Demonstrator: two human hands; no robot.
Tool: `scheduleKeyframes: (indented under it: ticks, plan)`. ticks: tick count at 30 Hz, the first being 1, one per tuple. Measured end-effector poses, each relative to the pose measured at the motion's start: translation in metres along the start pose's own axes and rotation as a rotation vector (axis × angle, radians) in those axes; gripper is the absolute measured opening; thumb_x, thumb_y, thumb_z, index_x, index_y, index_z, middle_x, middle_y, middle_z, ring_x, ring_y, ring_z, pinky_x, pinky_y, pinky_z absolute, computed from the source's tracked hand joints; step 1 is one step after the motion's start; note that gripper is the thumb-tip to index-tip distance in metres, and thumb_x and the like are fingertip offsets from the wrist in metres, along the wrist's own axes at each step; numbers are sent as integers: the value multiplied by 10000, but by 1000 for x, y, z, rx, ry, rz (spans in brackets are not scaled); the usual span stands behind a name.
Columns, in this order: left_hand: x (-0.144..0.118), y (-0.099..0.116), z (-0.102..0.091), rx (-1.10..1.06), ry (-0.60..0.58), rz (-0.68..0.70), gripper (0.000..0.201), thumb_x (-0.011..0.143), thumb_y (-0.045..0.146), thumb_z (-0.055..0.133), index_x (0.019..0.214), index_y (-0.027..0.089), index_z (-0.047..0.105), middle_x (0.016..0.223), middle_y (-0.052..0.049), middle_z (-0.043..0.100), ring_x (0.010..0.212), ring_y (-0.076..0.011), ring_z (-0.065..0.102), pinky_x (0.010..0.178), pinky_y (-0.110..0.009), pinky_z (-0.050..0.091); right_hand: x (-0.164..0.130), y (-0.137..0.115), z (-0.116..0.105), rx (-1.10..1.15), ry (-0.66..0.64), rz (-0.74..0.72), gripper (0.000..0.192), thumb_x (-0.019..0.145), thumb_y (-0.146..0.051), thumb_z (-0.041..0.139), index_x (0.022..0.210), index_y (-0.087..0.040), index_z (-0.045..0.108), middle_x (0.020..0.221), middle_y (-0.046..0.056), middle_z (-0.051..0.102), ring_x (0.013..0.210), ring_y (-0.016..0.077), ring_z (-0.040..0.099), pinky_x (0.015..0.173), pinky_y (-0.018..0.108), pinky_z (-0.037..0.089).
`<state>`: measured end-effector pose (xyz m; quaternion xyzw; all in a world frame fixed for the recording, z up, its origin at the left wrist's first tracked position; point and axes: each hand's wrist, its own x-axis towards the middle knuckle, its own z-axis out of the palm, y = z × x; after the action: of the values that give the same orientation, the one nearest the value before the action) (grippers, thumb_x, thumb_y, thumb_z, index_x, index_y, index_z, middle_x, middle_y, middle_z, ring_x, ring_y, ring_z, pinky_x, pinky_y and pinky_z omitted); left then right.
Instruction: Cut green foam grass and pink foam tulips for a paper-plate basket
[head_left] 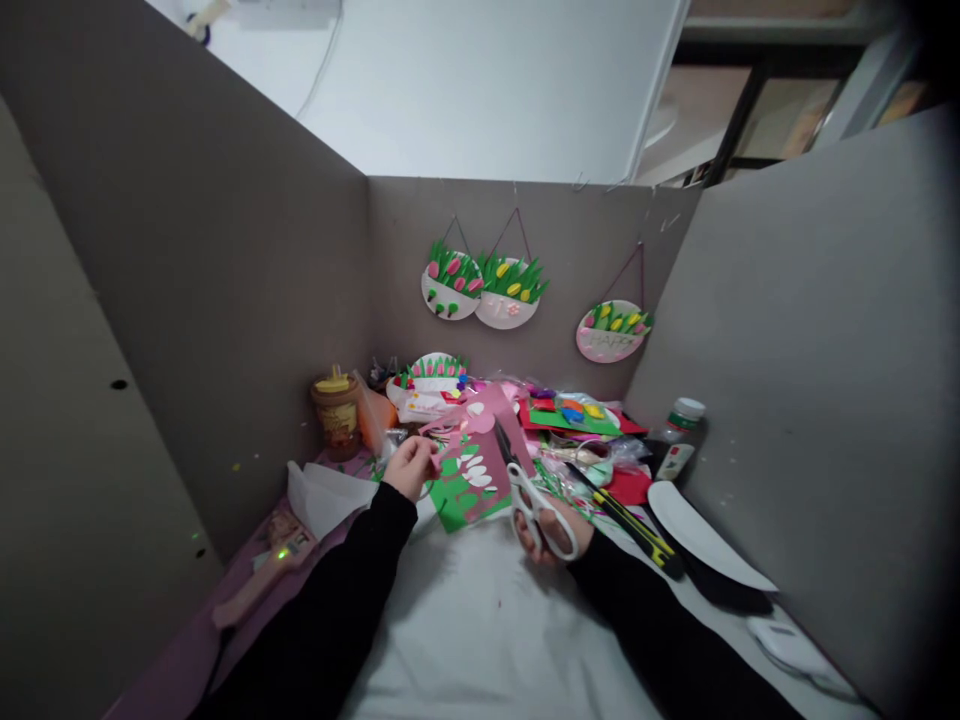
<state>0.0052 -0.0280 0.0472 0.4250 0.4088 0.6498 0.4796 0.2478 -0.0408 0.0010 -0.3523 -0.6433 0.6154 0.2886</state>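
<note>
White-handled metal scissors (523, 486) sit in the right hand (570, 524), whose fingers are wrapped about the loops, the dark blades pointing far and slightly left over a dusky-pink paper sheet (519, 437). To the left, the left hand (409, 466) has its fingertips pinched together on a small pink paper scrap (436, 459). Between the hands lie a bright green paper sheet (448, 512) and a cluster of white oval paper pieces (475, 470), on a counter draped in pale cloth (480, 620). Just beside the right hand is a black-and-yellow utility knife (634, 527); farther right stands a dark bottle with a pale green cap (677, 440). On the left are a brown cup with a yellow top (336, 415) and, nearer, a pink glue gun with a lit green light (262, 583). Three decorated paper plates (508, 309) hang by cords against the far grey panel (405, 222).
</note>
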Motion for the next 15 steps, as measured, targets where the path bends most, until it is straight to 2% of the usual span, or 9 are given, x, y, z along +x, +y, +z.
scheduleKeyframes:
  ticks: [3, 6, 8, 10, 15]
  plan:
    - [-9, -1, 4, 165, -168, 56, 292, 587, 397, 655, 644, 157, 499, 430, 67, 465, 346, -57, 413, 363, -183, 332, 2, -1, 11, 28, 17, -35, 578, 530, -667, 565, 781, -160, 448, 549, -22, 517, 377, 79, 489, 294, 157, 317]
    - [-18, 0, 9, 242, -326, 68, 288, 656, 429, 583, 630, 153, 503, 393, 49, 461, 323, -68, 409, 335, -189, 289, 3, -4, 23, 18, 29, -1, 403, 556, -475, 619, 748, -167, 445, 530, -52, 497, 378, 71, 481, 334, 176, 378]
    - [-21, -1, 12, 260, -326, 50, 316, 659, 466, 561, 667, 155, 507, 413, 39, 483, 313, -75, 414, 322, -198, 279, 3, -7, 29, -14, 37, 43, 281, 557, -343, 598, 712, -170, 440, 500, -68, 480, 373, 69, 476, 347, 180, 392]
    - [-20, -1, 13, 279, -259, 42, 338, 642, 492, 562, 683, 162, 501, 451, 30, 509, 313, -81, 425, 320, -210, 293, 4, -8, 34, -36, 29, 76, 221, 540, -260, 558, 703, -172, 438, 488, -75, 481, 367, 70, 478, 340, 173, 383]
    - [-19, 4, 11, 403, -145, 40, 415, 715, 514, 475, 494, 163, 485, 391, 7, 465, 317, -81, 414, 349, -229, 311, 7, -2, 36, -8, 1, 113, 199, 493, -178, 508, 674, -171, 427, 500, -84, 490, 351, 62, 472, 332, 167, 385]
